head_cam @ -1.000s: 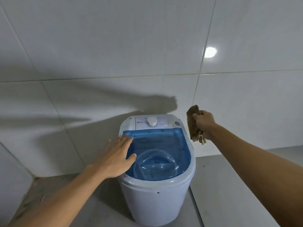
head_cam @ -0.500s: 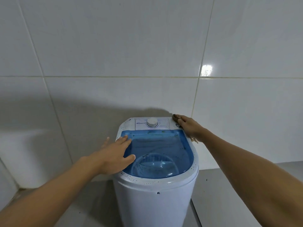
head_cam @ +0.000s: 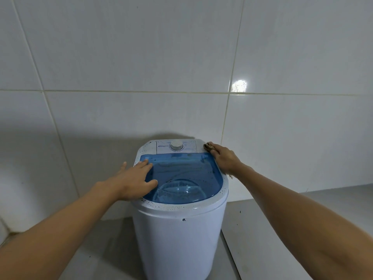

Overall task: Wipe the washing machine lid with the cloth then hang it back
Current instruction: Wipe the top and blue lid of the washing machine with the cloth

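Wiping lid (head_cam: 187, 174), back right corner.
Right hand (head_cam: 225, 159) pressed cloth (head_cam: 207, 146) flat; left hand (head_cam: 134, 179) lay open, bracing; overlapping strokes advised.

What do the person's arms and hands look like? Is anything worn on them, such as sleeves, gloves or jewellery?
Both forearms are bare up to the picture edge, with no sleeves in view. The left hand and right hand wear no gloves; no rings, watch or bracelet show.
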